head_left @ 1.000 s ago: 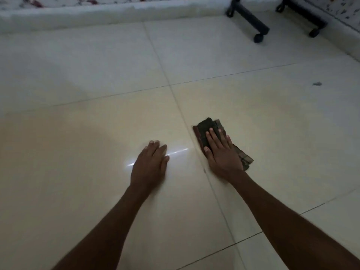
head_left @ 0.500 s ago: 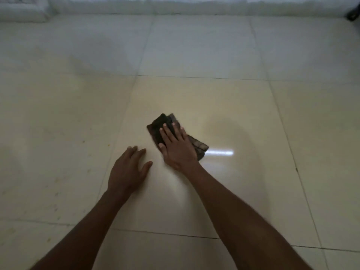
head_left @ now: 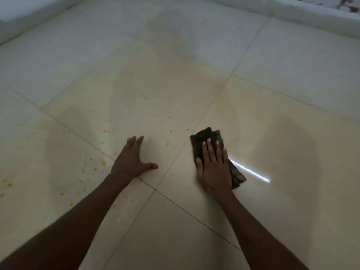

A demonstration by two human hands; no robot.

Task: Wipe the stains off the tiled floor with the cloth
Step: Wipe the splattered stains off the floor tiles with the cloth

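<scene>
Cloth (head_left: pixel 206 140) is what we press to the floor (head_left: pixel 272 78) under our right hand (head_left: pixel 214 170): dark, folded into a thick wad, with a faint pattern we cannot make out. Our palm lies flat on it with fingers spread, pressing rather than clenching; its ends stick out past the fingertips and beside the wrist. It sits just right of a grout line. Our left hand (head_left: pixel 130 162) rests open and flat on the neighbouring tile, grasping nothing. Yellow stains (head_left: pixel 93 162) speckle the tiles around and left of that hand. We see large, glossy, cream tiles, a bright streak of reflected light (head_left: pixel 251 173) beside the cloth, and a pale wall base (head_left: pixel 292 12) at the far edge.
</scene>
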